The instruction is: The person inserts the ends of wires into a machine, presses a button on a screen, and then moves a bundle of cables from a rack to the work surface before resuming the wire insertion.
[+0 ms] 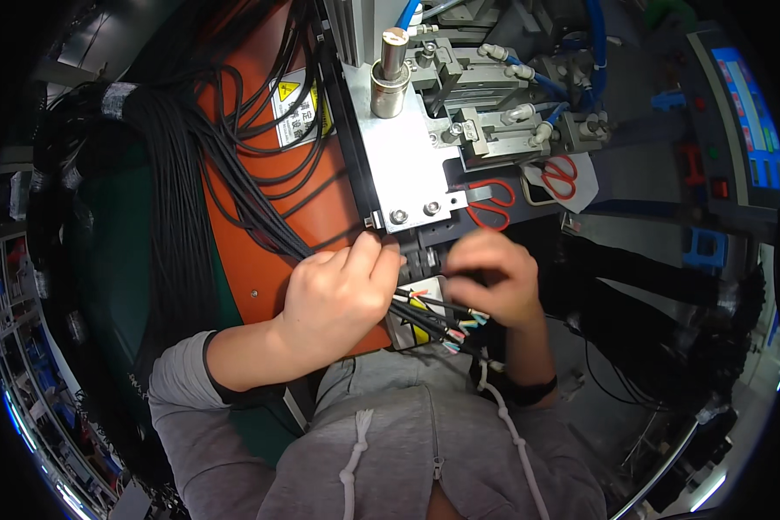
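Observation:
My left hand (342, 290) is closed around a bunch of black cables (420, 316) beside the front end of the machine. Their cut ends stick out to the right below the hand, showing thin coloured inner wires (452, 340). My left fingertips reach the edge of a small dark metal fixture (420, 260) under the machine's bright plate (407, 156). To the right of that fixture is my right hand (501, 276), blurred, with fingers curled and the thumb apart from them. Nothing shows between its fingertips.
Long black cables (178, 165) run over an orange surface (256, 234) on the left. Red-handled scissors (491, 206) lie beside the plate, with another red-handled pair (560, 178) farther right. Pneumatic cylinders (494, 87) with blue hoses stand behind. A screen (751, 121) is at far right.

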